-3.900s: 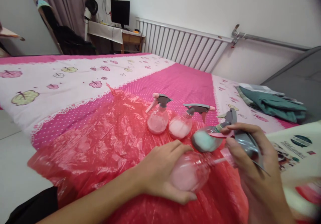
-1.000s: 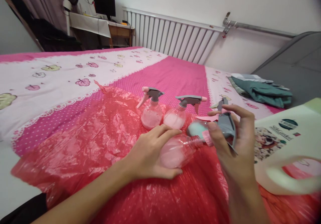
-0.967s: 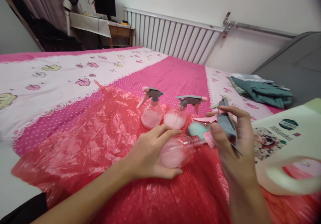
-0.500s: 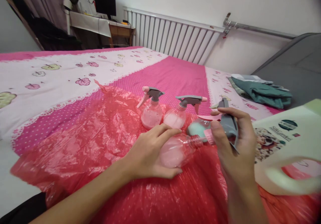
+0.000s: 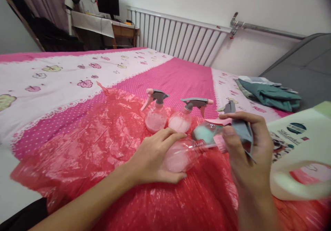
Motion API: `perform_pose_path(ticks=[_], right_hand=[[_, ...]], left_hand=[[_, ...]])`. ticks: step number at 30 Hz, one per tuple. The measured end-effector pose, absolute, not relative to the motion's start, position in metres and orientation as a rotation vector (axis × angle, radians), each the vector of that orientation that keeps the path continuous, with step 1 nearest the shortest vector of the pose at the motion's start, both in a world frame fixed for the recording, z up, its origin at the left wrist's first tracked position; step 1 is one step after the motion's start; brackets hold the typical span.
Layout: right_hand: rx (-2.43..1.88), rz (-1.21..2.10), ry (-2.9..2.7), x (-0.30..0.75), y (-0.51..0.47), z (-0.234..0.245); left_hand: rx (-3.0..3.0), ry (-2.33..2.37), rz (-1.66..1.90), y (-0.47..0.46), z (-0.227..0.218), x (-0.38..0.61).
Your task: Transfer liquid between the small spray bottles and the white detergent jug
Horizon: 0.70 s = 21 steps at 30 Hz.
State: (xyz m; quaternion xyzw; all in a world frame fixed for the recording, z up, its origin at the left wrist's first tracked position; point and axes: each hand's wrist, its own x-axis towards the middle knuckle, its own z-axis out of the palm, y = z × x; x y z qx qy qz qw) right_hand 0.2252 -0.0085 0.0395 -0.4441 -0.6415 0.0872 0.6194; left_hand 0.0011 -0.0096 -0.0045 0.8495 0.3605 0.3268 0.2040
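My left hand [image 5: 157,158] is wrapped round a clear pink spray bottle [image 5: 181,157], tilted with its open neck pointing right. Pale liquid lies inside it. In my right hand [image 5: 248,148] is a grey and pink trigger spray head [image 5: 241,131], gripped by thumb and fingers. Its thin tube reaches left to the bottle's mouth; how much is still inside I cannot tell. Behind my left hand stand two spray bottles with heads on, one pink [image 5: 156,119] and one with whitish liquid [image 5: 180,120]. A bottle with mint-green liquid [image 5: 204,133] is partly hidden behind the spray head.
A red plastic sheet [image 5: 85,144] lies crumpled over the pink patterned bed cover [image 5: 160,76]. At the right stands a large cream jug [image 5: 289,155] with a handle. Folded green cloth [image 5: 271,93] lies behind it. A white radiator [image 5: 178,34] lines the wall.
My right hand has moved a little to the right with the spray head, drawing more of the tube out of the bottle. My left hand and the bottle have stayed nearly still.
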Motion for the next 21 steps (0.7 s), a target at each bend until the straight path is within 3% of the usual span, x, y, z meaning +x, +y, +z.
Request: perform_pose_path(ticks=[15, 21], right_hand=[[-1.046, 0.245, -1.467, 0.2264, -0.0071, 0.0389], [-1.057, 0.313, -1.573, 0.226, -0.0063, 0.0372]], left_hand=[[2.322, 0.927, 0.96, -0.0097, -0.0036, 0.003], [1.986, 0.836, 0.909, -0.0084, 0.0037, 0.0018]])
